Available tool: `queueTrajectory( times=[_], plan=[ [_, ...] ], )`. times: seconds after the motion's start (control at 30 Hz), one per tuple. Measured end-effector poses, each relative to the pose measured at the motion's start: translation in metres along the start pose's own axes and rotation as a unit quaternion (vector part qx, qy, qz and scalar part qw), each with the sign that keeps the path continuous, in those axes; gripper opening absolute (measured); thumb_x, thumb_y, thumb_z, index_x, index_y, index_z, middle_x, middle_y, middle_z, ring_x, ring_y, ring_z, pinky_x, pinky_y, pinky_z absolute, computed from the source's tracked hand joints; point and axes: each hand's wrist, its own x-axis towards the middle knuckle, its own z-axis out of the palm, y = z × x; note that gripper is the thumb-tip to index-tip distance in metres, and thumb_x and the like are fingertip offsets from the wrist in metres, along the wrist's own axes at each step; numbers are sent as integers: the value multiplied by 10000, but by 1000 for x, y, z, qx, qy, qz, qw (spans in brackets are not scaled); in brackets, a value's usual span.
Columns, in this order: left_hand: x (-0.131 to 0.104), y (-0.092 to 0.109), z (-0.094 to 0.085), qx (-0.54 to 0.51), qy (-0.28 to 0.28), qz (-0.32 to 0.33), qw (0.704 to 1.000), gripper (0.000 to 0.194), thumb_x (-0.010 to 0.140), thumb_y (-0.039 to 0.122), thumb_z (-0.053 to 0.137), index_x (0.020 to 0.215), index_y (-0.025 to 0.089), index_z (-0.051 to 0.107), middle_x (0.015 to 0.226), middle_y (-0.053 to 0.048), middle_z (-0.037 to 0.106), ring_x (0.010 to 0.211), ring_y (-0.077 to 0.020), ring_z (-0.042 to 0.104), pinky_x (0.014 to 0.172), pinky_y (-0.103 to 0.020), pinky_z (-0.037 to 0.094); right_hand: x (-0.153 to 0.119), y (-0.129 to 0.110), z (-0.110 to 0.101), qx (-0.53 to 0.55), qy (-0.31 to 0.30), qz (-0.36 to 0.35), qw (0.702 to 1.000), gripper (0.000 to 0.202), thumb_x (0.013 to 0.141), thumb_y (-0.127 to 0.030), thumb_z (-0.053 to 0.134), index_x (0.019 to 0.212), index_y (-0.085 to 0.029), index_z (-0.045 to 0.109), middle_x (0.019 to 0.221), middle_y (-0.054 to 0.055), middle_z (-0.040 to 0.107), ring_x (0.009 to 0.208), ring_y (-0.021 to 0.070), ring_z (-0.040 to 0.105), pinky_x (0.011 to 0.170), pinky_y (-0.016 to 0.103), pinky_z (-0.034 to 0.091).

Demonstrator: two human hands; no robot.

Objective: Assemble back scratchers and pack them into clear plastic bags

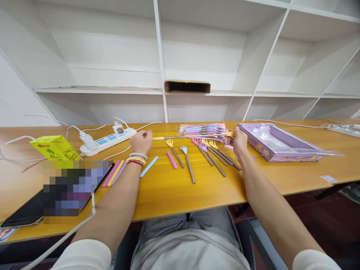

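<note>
A telescopic back scratcher is stretched out level above the table, its thin metal rod pulled long. My left hand is closed around the end of its yellow grip. At the other end, my right hand pinches the rod beside the yellow claw head. Below lie several short back scratchers without coloured grips, among them one with a blue claw and one with a yellow claw. Loose grip sleeves rest nearby: a pink sleeve, a light blue sleeve and several more by my left forearm.
Wrapped back scratchers lie behind the held one. An open purple box stands at right. Leftward are a white power strip, a yellow-green carton and a tablet-like device with a cable. White shelves rise behind the table.
</note>
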Motion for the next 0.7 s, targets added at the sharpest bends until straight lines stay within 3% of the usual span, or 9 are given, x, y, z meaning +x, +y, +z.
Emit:
queueTrajectory(
  times=[0.07,0.17,0.27,0.5,0.7],
  plan=[
    [-11,16,10,30,-10,50,998,447,863,439,390,708,147,691,680,-87,672,685,-193,593,600,-287,341,-19,7,20,-29,-93,13,995,308,749,-464,643,734,-188,508,443,-49,557,240,75,404,237,164,253],
    [-31,43,20,31,-45,143,988,484,853,509,373,733,185,712,659,-74,671,672,-193,589,606,-284,322,-44,13,42,-37,-218,29,975,310,729,-453,667,740,-191,502,449,-48,568,236,67,380,241,160,208],
    [-45,61,21,33,-64,189,979,518,848,555,363,706,195,707,610,-66,642,637,-188,577,598,-286,308,-58,16,52,-29,-285,19,958,309,757,-475,628,757,-193,502,447,-40,580,251,64,369,259,157,207],
    [-45,59,17,37,-91,206,974,540,843,588,353,712,201,706,579,-63,613,626,-195,560,588,-293,290,-57,21,48,-51,-281,-26,958,259,738,-395,674,743,-171,544,403,-44,529,336,60,393,347,157,289],
    [-36,52,20,-6,-176,246,953,497,867,531,354,732,187,686,586,-42,601,581,-167,520,563,-278,290,-58,22,50,-28,-272,0,962,320,716,-463,679,715,-180,531,439,-44,542,300,55,358,303,183,235]
  ],
)
